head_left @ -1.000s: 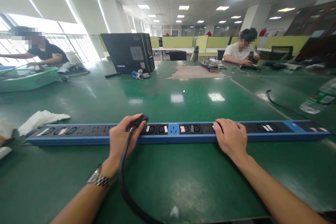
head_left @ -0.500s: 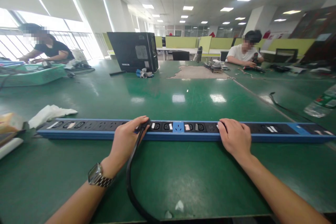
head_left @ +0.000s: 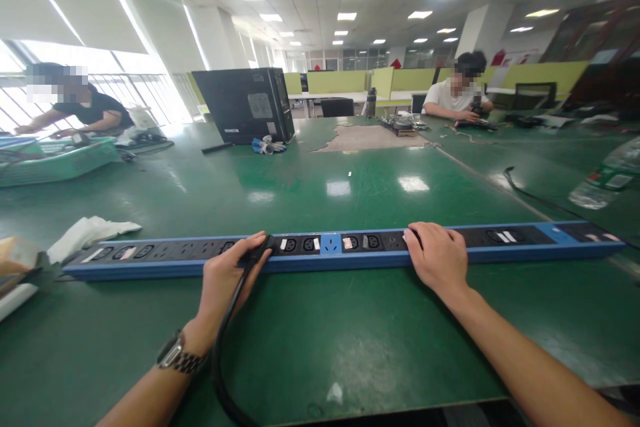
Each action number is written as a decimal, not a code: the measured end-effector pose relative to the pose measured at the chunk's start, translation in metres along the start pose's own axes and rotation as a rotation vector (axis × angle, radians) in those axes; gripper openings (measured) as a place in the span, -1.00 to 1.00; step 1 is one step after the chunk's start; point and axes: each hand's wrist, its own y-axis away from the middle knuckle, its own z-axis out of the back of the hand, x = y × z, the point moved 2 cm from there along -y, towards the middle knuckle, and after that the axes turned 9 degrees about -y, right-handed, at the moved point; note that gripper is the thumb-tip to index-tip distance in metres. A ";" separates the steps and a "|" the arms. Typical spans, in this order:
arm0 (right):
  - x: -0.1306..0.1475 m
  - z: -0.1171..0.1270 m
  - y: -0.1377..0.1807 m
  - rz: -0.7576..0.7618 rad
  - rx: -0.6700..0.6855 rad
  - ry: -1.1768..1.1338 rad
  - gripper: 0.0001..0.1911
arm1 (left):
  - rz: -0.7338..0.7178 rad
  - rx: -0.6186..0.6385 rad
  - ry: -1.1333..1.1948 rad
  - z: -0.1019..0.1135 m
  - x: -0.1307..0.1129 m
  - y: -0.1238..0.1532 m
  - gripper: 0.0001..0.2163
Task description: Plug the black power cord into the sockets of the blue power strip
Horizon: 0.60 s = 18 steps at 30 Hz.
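A long blue power strip (head_left: 500,245) with black sockets lies across the green table (head_left: 350,347) in front of me. My left hand (head_left: 225,277) is closed on a black plug (head_left: 263,245) that sits against a socket left of the strip's middle; its black cable (head_left: 225,340) runs down past my wrist with the watch. My right hand (head_left: 437,257) lies on the strip right of the middle, fingers curled over its top, pressing it down.
White cloth (head_left: 87,230) lies at the strip's left end. A black computer case (head_left: 245,103) stands at the back, a green basket (head_left: 55,160) at far left, a plastic bottle (head_left: 605,177) and loose cable (head_left: 530,193) at right. Two other people work at the table's far edges.
My left hand has brought the plug down from above the strip onto a socket. The right hand has stayed on the strip. The camera view shifted slightly.
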 end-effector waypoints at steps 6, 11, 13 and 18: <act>0.000 -0.002 0.000 0.007 -0.017 0.008 -0.64 | 0.065 -0.258 0.019 0.012 -0.036 -0.019 -0.76; 0.001 -0.001 0.000 -0.001 0.006 0.008 -0.65 | -0.185 0.007 0.125 -0.021 -0.085 -0.027 -0.84; 0.001 0.000 0.000 0.005 0.010 0.001 -0.66 | -0.207 0.039 0.118 -0.037 -0.090 -0.025 -0.86; 0.001 0.000 -0.001 0.000 -0.004 -0.003 -0.65 | -0.197 0.070 0.174 -0.055 -0.086 -0.021 -0.87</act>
